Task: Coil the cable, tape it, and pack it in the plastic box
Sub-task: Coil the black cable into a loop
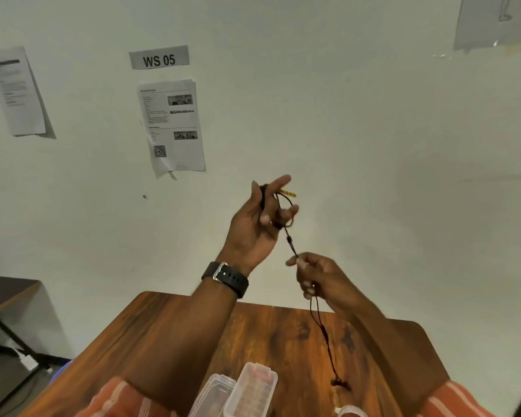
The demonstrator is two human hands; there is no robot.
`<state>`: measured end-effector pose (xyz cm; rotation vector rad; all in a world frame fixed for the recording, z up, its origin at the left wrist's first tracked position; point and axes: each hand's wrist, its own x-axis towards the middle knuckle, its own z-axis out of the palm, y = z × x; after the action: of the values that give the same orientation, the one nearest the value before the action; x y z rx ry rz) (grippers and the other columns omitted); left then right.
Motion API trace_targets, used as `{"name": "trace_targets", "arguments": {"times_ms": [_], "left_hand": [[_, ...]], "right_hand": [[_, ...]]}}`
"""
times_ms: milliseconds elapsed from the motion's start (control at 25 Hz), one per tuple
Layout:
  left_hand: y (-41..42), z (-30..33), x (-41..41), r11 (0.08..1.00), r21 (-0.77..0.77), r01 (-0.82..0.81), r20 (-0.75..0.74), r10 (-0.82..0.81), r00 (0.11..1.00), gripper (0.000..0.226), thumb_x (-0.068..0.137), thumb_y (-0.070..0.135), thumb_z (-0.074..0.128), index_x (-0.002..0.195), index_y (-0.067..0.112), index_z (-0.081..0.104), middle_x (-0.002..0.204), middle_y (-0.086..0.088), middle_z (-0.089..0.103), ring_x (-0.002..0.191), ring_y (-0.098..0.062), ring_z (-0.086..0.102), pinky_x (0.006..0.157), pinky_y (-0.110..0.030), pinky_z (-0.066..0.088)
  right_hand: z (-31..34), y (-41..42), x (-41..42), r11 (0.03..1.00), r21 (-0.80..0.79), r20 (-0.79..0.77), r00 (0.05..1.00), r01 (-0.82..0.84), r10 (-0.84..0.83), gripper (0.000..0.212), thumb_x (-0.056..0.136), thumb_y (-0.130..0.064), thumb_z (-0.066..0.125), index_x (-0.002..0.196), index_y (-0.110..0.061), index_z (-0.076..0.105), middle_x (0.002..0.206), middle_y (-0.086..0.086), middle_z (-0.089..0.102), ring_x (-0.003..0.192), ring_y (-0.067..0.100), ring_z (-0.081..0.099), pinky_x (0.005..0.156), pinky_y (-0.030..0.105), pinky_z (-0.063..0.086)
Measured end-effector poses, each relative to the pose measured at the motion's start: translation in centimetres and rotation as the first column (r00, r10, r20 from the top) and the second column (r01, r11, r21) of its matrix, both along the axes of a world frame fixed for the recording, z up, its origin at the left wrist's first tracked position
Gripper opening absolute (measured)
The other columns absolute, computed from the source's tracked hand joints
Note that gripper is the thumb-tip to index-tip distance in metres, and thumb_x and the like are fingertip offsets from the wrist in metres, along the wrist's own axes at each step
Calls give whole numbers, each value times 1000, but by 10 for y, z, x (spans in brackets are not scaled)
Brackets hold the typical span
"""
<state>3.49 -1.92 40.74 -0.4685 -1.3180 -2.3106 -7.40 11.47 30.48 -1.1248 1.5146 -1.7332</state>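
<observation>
A grey sign (159, 57) on the wall reads "WS 05". The sheet (172, 127) below carries a QR code; its print is too small to read.

I see cable (319, 319): black, yellow tip | bench (283, 341): reddish-brown wood grain with dark knots | plastic box (251, 389): clear | watch strap (226, 279): black, silver buckle | sleeves (118, 400): orange with pale stripes | wall (373, 130): pale greenish-white | sign (159, 57): grey, black "WS 05" lettering
</observation>
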Motion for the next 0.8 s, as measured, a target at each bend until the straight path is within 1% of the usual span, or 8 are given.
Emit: {"name": "trace_targets", "arguments": {"times_ms": [120,200,280,320,440,520,600,800], "left_hand": [[-24,23,-14,854,-263,-448,35,472,881,42,106,35,29,120,9,59,62,-3,69,100,-24,72,100,-29,42],[-40,18,-17,457,-705,-542,-120,677,726,38,105,35,33,96,22,67,72,-9,74,112,-22,65,104,-27,42],[-50,-2,-19,129,-929,-347,-188,644,742,51,103,40,34,90,5,69,62,-14,69,91,-25,71,101,-42,47],[-47,-12,-16,152,-967,-204,-69,614,786,61,103,43,33,91,-7,66,52,-14,62,77,-28,72,98,-45,48],[-19,-34,1,620,-770,152,368,237,899,72,103,49,24,113,-10,63,35,-2,40,40,-25,60,74,-35,55],[5,-40,11,827,-456,328,407,-133,904,70,102,48,19,126,-6,57,33,4,37,27,-12,44,57,-28,53],[20,-33,14,908,-204,365,240,-315,918,69,102,45,19,133,-9,48,32,6,41,27,-10,46,57,-26,54],[5,-5,-14,966,-115,-231,68,240,968,52,105,35,31,125,-7,54,49,0,58,76,-23,74,95,-33,45]], "right_hand": [[-9,14,26,996,50,-61,995,-79,82,20,94,-20,61,106,-5,69,57,1,47,51,14,41,54,25,44],[5,27,32,998,40,-137,989,-56,61,18,95,-18,60,103,-5,70,55,-1,46,50,12,40,53,26,44],[30,38,26,1000,-3,-226,974,22,-22,17,97,-16,57,94,-8,72,55,-2,42,48,12,36,49,27,39],[44,41,20,996,-39,-247,966,75,-83,19,98,-15,55,90,-10,72,55,-1,38,48,11,33,48,28,34],[77,45,-5,970,-154,-206,955,186,-215,21,99,-18,53,87,-10,69,57,-2,31,50,12,23,51,32,17],[85,35,-19,971,-165,-179,963,171,-200,22,99,-22,53,89,-9,67,56,-5,31,50,12,20,50,32,15],[79,20,-23,983,-141,-160,977,119,-141,24,98,-25,53,94,-5,67,56,-6,32,48,11,21,47,26,17],[23,7,0,998,17,-134,989,68,-65,19,98,-24,54,103,-10,67,57,-4,39,50,13,34,51,28,35]]}}
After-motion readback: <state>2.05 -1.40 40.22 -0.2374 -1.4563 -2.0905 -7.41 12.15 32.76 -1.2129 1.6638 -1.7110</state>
